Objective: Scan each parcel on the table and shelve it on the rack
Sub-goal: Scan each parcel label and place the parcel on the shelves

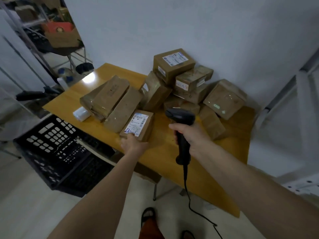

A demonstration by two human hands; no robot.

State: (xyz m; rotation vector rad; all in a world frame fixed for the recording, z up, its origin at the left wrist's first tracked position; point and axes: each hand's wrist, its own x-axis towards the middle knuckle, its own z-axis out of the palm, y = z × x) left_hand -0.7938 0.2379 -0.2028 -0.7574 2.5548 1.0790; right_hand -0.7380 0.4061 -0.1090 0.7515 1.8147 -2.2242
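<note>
A small brown parcel [140,124] with a white label marked in blue ink lies on the wooden table [165,152] near its front edge. My left hand [133,141] grips the parcel's near end. My right hand [191,137] holds a black corded barcode scanner [181,131] by its handle, with the scanner's head just right of the parcel. Several more brown parcels [174,66] are piled against the wall behind, and a few long ones [112,99] lie to the left.
A black plastic crate [57,152] stands on the floor left of the table. A white roll [81,113] lies at the table's left edge. A white metal rack [300,87] is at the right. Cluttered shelving and a chair holding a box are at the back left.
</note>
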